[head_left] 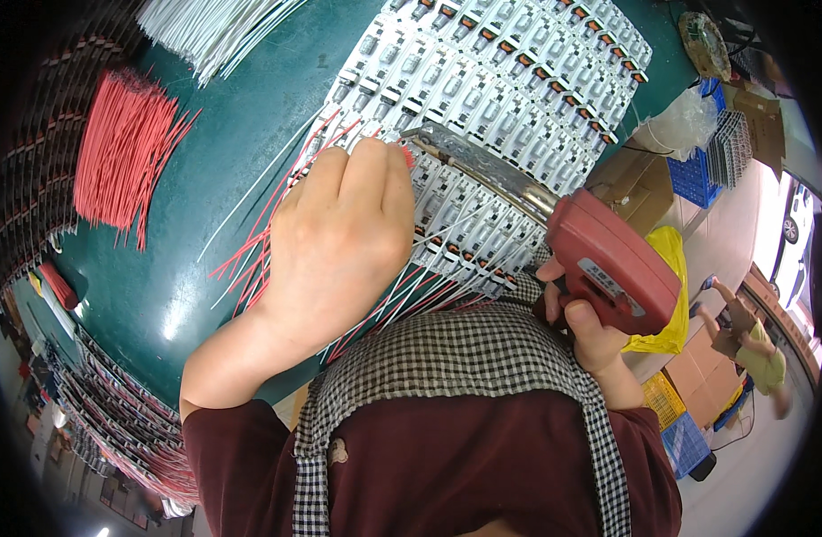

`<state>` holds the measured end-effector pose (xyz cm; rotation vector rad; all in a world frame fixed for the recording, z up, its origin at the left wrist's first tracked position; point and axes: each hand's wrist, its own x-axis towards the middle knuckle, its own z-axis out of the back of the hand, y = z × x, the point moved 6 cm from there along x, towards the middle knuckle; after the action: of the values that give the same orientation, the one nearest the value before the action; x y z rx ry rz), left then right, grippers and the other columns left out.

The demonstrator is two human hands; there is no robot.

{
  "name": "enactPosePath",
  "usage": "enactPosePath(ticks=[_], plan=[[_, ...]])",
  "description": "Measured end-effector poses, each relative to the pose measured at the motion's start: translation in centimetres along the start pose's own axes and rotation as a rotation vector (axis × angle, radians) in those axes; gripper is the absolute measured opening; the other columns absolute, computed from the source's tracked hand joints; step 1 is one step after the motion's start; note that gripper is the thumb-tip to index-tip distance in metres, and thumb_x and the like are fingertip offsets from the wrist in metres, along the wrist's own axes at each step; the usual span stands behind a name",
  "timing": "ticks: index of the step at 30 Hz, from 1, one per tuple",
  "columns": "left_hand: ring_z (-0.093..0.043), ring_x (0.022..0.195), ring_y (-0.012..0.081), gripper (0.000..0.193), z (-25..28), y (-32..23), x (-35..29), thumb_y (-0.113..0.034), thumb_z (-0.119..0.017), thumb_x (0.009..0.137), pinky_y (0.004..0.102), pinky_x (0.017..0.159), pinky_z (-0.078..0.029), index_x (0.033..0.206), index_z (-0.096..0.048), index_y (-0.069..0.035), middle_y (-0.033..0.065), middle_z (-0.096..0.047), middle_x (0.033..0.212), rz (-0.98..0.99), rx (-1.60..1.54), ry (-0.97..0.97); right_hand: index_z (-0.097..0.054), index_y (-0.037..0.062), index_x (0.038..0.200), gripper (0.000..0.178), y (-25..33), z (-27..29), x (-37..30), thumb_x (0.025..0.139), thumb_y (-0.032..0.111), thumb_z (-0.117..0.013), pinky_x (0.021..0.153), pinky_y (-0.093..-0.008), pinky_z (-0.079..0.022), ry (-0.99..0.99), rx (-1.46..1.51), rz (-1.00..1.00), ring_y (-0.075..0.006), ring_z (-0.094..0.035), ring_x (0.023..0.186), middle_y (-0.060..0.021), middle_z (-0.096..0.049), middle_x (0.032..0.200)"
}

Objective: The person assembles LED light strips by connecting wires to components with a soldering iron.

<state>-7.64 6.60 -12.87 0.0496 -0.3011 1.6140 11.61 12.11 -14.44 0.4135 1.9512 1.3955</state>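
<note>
My left hand is closed over the near left part of a panel of small white circuit boards. Red wires show at its fingertips, and more red strands stick out beside the wrist; the grip itself is hidden under the fingers. My right hand is wrapped round the handle of a red soldering gun. The gun's metal barrel points left across the panel, its tip close to my left fingertips. Red and white wires trail off the panel's near edge toward my checked apron.
On the green table lie a bundle of red wires and a bundle of white wires. A roll of solder or tape is at the far right. Cartons, a yellow bag and a person are on the right.
</note>
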Motion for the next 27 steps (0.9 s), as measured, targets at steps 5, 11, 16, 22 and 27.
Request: enactPosePath(ticks=[5, 11, 16, 22, 27], plan=[[-0.046, 0.059, 0.0148, 0.006, -0.1, -0.1, 0.0, -0.006, -0.054, 0.072, 0.0254, 0.044, -0.04, 0.071, -0.05, -0.002, 0.0041, -0.04, 0.066, -0.003, 0.02, 0.002, -0.048, 0.0008, 0.114, 0.039, 0.0, -0.2, -0.4, 0.078, 0.006, -0.062, 0.07, -0.0228, -0.042, -0.044, 0.016, -0.007, -0.01, -0.051, 0.081, -0.007, -0.057, 0.1], [-0.047, 0.061, 0.0156, 0.006, 0.0, 0.0, 0.1, -0.007, -0.054, 0.073, 0.0259, 0.046, -0.042, 0.074, -0.051, -0.001, 0.0045, -0.041, 0.067, 0.016, 0.023, 0.024, -0.049, 0.0007, 0.11, 0.036, -0.1, 0.1, -0.7, 0.078, 0.011, -0.064, 0.066, -0.0239, -0.041, -0.034, -0.084, -0.011, -0.0105, -0.05, 0.075, -0.0045, -0.055, 0.087], [-0.049, 0.063, 0.0173, 0.007, 0.1, 0.0, 0.2, -0.007, -0.054, 0.073, 0.0275, 0.049, -0.043, 0.076, -0.052, -0.001, 0.0055, -0.043, 0.069, 0.033, 0.0, 0.056, -0.05, 0.0009, 0.108, 0.038, 0.0, 0.5, -1.1, 0.077, 0.017, -0.065, 0.062, -0.0248, -0.039, -0.027, -0.092, -0.033, -0.0111, -0.047, 0.07, -0.0021, -0.05, 0.08], [-0.048, 0.063, 0.0177, 0.007, 0.0, 0.1, 0.1, -0.006, -0.054, 0.072, 0.0274, 0.049, -0.043, 0.077, -0.052, -0.001, 0.0057, -0.043, 0.069, 0.051, -0.017, 0.025, -0.046, 0.0006, 0.114, 0.043, 0.1, 0.7, -1.2, 0.078, 0.015, -0.064, 0.064, -0.0234, -0.04, -0.046, 0.004, -0.029, -0.0099, -0.048, 0.072, -0.0073, -0.055, 0.1], [-0.046, 0.061, 0.0152, 0.007, 0.0, -0.7, -0.1, -0.005, -0.055, 0.069, 0.0259, 0.046, -0.041, 0.075, -0.051, -0.002, 0.0041, -0.039, 0.066, -0.007, -0.089, -0.04, -0.045, 0.0005, 0.116, 0.042, 0.1, 0.8, -1.3, 0.079, 0.011, -0.062, 0.065, -0.023, -0.041, 0.004, -0.013, 0.007, -0.0097, -0.048, 0.073, -0.0088, -0.054, 0.107]])
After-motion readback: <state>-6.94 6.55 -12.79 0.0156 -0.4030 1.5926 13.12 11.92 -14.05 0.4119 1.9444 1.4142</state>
